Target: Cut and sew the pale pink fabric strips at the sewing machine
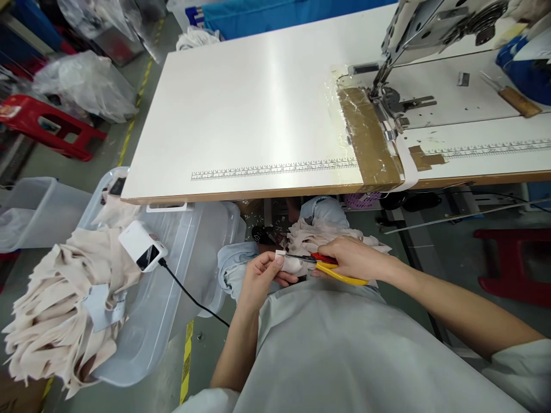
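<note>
White and smooth, our counter (258,115) stretches across at twelve o'clock, reading the clock from our hands, with a printed ruler line (275,170) near its front edge. At one o'clock on it stands a sewing machine (430,34), with brown tape (368,132) stuck down beside it and a white band (407,165) looping over the edge. Further round, at two o'clock, lies a tool with a wooden handle (519,101). Below the counter, just in front of our body, our left hand (260,278) pinches a small pale piece of cloth (293,265) between thumb and fingers. Our right hand (350,258) is closed round the red and yellow handles of a pair of scissors (322,266), whose dark blades point to nine o'clock and reach that cloth; we cannot tell whether the blades have it between them. More pale cloth (336,231) lies bunched on our lap at one o'clock, close to the scissors. At nine o'clock we have a clear plastic tub (144,344), with a big heap of pale strips (47,298) spilling over its far side and a white power bank (140,245) trailing a black cable (189,292). Red stools stand on the floor at ten (51,123) and three o'clock.
</note>
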Motion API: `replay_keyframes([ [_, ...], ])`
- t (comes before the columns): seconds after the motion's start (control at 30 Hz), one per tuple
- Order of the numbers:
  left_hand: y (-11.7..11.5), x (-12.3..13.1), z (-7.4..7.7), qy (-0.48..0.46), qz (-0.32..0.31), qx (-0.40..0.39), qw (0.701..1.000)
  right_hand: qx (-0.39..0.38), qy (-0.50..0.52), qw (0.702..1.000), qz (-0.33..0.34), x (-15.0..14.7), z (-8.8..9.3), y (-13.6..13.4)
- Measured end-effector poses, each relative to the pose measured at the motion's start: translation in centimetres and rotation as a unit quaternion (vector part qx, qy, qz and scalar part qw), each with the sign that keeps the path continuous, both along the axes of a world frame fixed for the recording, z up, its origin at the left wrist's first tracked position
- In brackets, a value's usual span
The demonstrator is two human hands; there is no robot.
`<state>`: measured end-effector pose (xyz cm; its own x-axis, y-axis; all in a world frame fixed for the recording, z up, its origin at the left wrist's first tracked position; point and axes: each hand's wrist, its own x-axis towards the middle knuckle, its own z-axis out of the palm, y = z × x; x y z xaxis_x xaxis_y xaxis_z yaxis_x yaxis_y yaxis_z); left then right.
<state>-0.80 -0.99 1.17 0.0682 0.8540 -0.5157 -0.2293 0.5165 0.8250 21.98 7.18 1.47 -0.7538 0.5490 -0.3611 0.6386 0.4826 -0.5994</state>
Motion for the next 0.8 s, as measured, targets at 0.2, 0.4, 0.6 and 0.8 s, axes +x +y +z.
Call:
replay_keyframes([
  [0.2, -0.1, 0.4, 0.1, -0.004, -0.006, -0.010, 1.000, 0.037, -0.035, 0.998, 0.022, -0.3, 0.3, 0.0],
  [0.4, 0.1, 0.5, 0.0, 0.000, -0.016, -0.011, 1.000, 0.041, -0.034, 0.998, 0.015, -0.6, 0.2, 0.1],
  [0.6, 0.3, 1.2, 0.1, 0.008, -0.038, 0.004, 0.999, -0.047, 0.119, 0.990, -0.058, -0.8, -0.7, 0.0],
  [0.8, 1.1, 2.3, -1.7, 0.015, -0.110, 0.063, 0.992, -0.057, 0.288, 0.942, -0.161, -2.0, 0.9, -0.5],
])
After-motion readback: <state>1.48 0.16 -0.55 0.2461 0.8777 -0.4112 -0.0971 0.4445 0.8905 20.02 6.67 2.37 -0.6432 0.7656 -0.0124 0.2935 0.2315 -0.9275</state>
